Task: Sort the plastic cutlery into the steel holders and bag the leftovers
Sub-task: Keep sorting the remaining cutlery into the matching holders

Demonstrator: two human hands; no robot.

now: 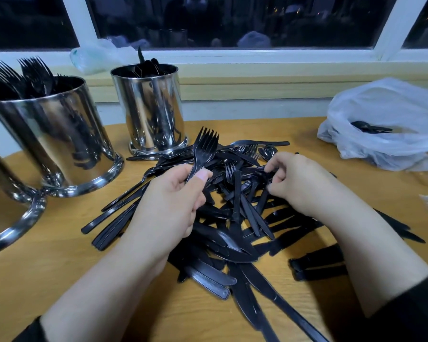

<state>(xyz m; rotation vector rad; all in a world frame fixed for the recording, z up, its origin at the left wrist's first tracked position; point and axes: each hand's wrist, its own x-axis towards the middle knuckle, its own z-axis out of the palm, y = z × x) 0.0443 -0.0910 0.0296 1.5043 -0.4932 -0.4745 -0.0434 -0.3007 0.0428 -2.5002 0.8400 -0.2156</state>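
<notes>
So we're at a wooden table pushed up against a window sill, and there isn't much room to work with. Three steel holders crowd the left side: one cut off at the left edge, a big one stuffed with forks tines-up in the upper left, and a narrower one further back near the centre with dark cutlery poking out the top. A white plastic bag sits open at the right edge with a few black pieces inside. The bare wood we can see is mostly bottom left and a strip between the pile and the bag.

The pile of black cutlery fills the middle of the frame, knives mostly lying with their long axes running from lower right up toward the centre, handles fanned out on the left side pointing at the big holder.

Our left hand is gripping a small bunch of forks by the handles, tines pointing up and slightly right, toward the window. Our right hand has its fingers curled down into the pile, pinching at a piece there, though we can't tell exactly which one.
</notes>
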